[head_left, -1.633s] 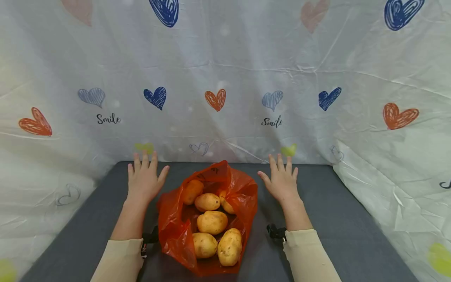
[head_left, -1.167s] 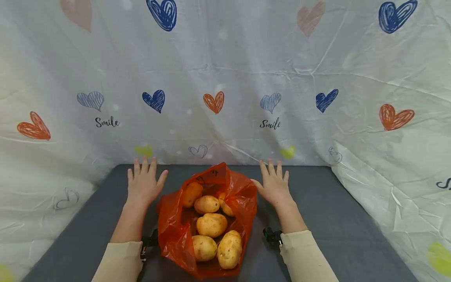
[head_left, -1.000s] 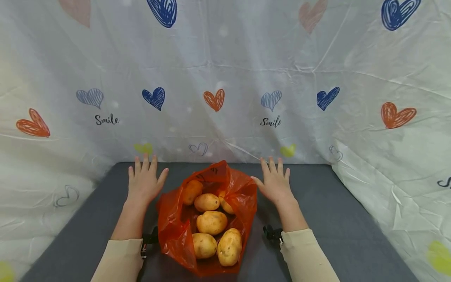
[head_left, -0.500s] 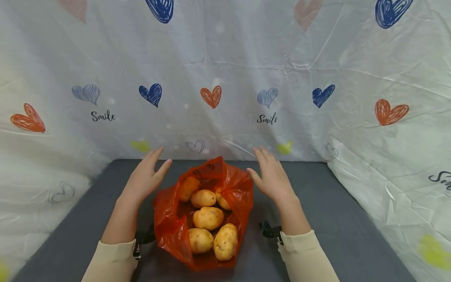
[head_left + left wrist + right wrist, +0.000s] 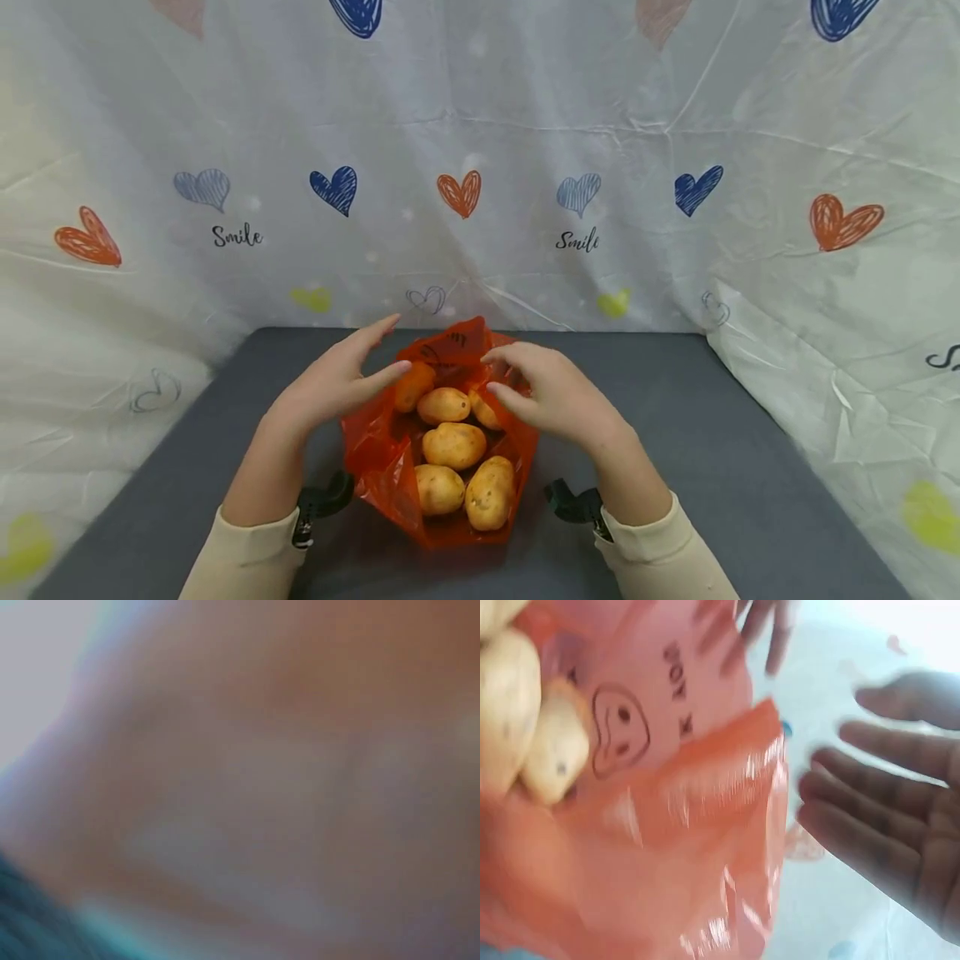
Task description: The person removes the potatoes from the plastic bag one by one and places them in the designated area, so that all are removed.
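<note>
An orange plastic bag lies open on the grey table with several potatoes inside. My left hand reaches over the bag's left rim with straight fingers, its thumb close to the far potato. My right hand hovers over the right rim with its fingers loosely bent, holding nothing. In the right wrist view the bag shows a printed smiley face, with potatoes at the upper left. There my right hand is spread beside the bag's edge. The left wrist view is a blur.
A white sheet printed with hearts and "Smile" walls the table at the back and both sides. Black wrist mounts sit at both cuffs. Bare grey table lies to the left and right of the bag.
Both hands lay flat on the table on either side of the bag. They have lifted and moved inward over the bag's mouth. The bag and potatoes have stayed in place.
</note>
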Motion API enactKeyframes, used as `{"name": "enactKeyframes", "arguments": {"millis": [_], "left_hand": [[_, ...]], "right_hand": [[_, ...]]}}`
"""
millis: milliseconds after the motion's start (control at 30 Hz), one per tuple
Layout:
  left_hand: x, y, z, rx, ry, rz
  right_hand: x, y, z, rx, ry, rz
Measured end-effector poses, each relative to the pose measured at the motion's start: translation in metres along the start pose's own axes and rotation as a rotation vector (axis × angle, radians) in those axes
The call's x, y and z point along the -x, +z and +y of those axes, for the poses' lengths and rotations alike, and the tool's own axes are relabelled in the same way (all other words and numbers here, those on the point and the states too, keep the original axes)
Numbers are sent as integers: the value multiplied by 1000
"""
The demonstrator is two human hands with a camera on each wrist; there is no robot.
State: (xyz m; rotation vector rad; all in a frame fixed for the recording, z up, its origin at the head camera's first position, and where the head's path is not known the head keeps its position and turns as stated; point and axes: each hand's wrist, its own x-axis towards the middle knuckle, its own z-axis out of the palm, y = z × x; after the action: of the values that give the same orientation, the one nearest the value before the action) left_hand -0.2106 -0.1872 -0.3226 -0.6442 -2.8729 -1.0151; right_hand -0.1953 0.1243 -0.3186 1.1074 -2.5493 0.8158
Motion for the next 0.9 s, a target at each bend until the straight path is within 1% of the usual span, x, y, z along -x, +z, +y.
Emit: {"name": "enactKeyframes", "arguments": {"millis": [100, 167, 233, 333, 433, 533, 600, 667, 833, 900], "left_hand": [[-2, 4, 2, -15, 49, -46], [-3, 7, 2, -30, 66, -62], [-3, 9, 2, -48, 71, -71], [-2, 10, 2, -72, 50, -79], [-3, 9, 3, -70, 25, -83], [-5, 8, 4, -56, 4, -92], [-6, 8, 5, -54, -1, -95], [-7, 8, 5, -55, -3, -100], [-5, 9, 4, -55, -2, -108], [-4, 10, 3, -51, -6, -107]], "right_hand": [[-2, 7, -5, -84, -16, -176], [-3, 14, -5, -120, 2, -284], [-4, 20, -4, -137, 39, -373], [-5, 27, -3, -149, 129, -481], [-5, 30, -1, -156, 258, -592], [-5, 33, 4, -121, 361, -699], [-4, 36, 8, -83, 402, -754], [-5, 41, 12, -56, 411, -785], [-6, 52, 14, -24, 410, -811], [-7, 55, 13, -4, 393, -823]]}}
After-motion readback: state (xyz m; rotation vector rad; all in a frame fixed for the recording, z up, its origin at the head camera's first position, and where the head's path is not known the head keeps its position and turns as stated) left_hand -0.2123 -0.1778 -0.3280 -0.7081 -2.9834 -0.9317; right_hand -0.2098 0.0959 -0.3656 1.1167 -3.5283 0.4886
